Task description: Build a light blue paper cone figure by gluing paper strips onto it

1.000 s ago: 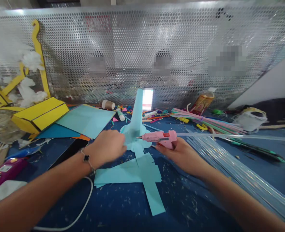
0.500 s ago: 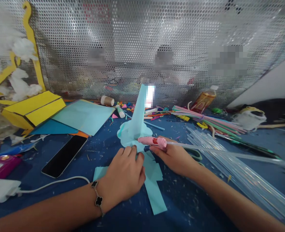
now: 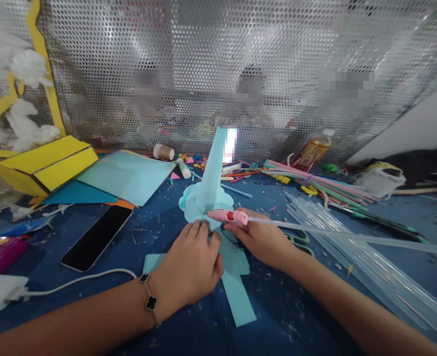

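In my right hand [image 3: 265,240] is a pink hot glue gun [image 3: 225,216], with a long clear glue stick [image 3: 296,226] running out of its back to the right. Its nozzle meets the foot of a tall light-blue paper cone [image 3: 210,170]. The cone stands upright on a scalloped, flower-shaped light-blue paper base [image 3: 223,200]. My left hand [image 3: 192,262], fingers curled and together, grips the near edge of that base; the fingertips are partly hidden. Light-blue paper strips [image 3: 238,301] lie under and beside my left hand.
A black phone [image 3: 97,237] and a white charger [image 3: 5,291] with cable lie left. Behind them are blue paper sheets [image 3: 129,173] and a yellow paper model [image 3: 47,163]. Clear glue sticks [image 3: 352,257], green-handled scissors [image 3: 298,240] and a bottle [image 3: 311,152] are to the right.
The glue gun's nozzle has shifted slightly left along the foot of the cone, and my right hand with it. My left hand stays at the base's near edge.
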Motion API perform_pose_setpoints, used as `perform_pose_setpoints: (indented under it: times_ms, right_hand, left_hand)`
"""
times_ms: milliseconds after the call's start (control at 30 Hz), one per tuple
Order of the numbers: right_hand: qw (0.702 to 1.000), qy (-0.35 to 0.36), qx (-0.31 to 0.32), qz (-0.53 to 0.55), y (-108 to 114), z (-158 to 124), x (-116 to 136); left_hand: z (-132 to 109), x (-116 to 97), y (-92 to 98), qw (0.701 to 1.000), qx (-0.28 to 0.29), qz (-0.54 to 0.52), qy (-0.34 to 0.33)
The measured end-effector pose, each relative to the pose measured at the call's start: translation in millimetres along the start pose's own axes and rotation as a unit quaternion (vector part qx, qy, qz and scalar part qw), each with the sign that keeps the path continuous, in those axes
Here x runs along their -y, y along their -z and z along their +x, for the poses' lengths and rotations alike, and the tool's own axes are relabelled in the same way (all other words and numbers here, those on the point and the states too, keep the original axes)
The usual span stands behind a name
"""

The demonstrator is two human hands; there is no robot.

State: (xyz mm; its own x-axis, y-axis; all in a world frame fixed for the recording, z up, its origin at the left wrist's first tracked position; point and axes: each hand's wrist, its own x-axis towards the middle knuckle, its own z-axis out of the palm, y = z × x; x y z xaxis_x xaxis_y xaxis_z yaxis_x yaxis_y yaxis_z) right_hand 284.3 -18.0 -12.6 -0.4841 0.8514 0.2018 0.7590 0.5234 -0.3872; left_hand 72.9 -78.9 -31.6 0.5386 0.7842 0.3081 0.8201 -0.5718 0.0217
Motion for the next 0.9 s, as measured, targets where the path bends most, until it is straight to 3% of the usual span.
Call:
perform_pose_setpoints:
  times_ms: [500,900]
  right_hand:
    - [1.0,0.008,0.015,-0.01,8,-1,6]
    - [0.999,-0.004,0.004,-0.053,17,-7,-5]
  left_hand:
    - [0,2,-1.4,1.0,0.008,0.005,-0.004]
    - [0,2,-0.2,1.0,0.015,-0.005,0.001]
